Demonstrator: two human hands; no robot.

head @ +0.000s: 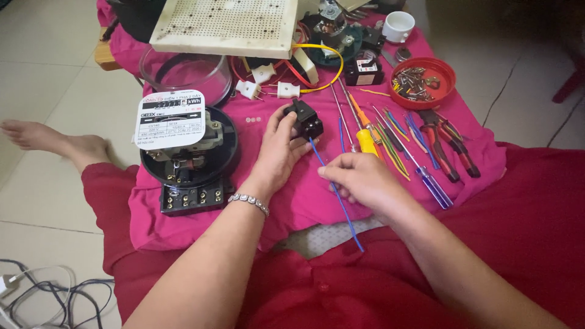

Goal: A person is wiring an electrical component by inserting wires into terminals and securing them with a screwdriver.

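black switch block [304, 120] sits on the pink cloth [201, 225], and my left hand [277, 149] has its fingers clamped around it. my right hand [359, 180] pinches a blue wire [339, 196] between thumb and fingertips, its upper end touching the block. i see an opened electric meter [186, 152] to the left, screwdrivers [365, 131] and pliers [448, 146] to the right, near a red bowl of screws [422, 82].

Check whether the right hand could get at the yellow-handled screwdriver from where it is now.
Probably yes. The right hand pinches the blue wire, and the yellow-handled screwdriver lies on the pink cloth just beyond it, uncovered; the wire would need releasing first.
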